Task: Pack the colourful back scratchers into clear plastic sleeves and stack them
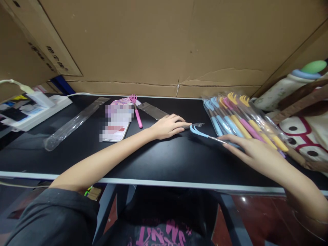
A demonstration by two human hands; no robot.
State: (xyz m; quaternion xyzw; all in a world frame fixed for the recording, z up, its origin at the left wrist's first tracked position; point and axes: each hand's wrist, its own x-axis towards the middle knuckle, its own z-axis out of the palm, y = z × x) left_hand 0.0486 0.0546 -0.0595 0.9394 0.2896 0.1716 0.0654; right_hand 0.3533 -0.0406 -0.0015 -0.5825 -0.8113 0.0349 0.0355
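My right hand (pixel 249 148) grips a blue back scratcher (pixel 201 133) by its handle. Its curved claw end points left and its metal shaft shows beyond my fingers. My left hand (pixel 169 126) lies over a clear plastic sleeve (pixel 153 111) on the table, fingers closed at the sleeve's near end, whose edge sticks out past the fingertips, right by the blue claw. Left of that hand lies a pink back scratcher (pixel 138 118), unwrapped, claw end away from me. Several bagged back scratchers (pixel 234 119), in blue, yellow and pink, lie side by side at right.
A phone (pixel 116 128) with a blurred screen lies left of the pink scratcher. Another clear sleeve (pixel 77 123) rests farther left, near a white power strip (pixel 38 111). Cardboard (pixel 153 44) walls the back. A bottle (pixel 284 85) and a plush bag (pixel 304 136) stand at right.
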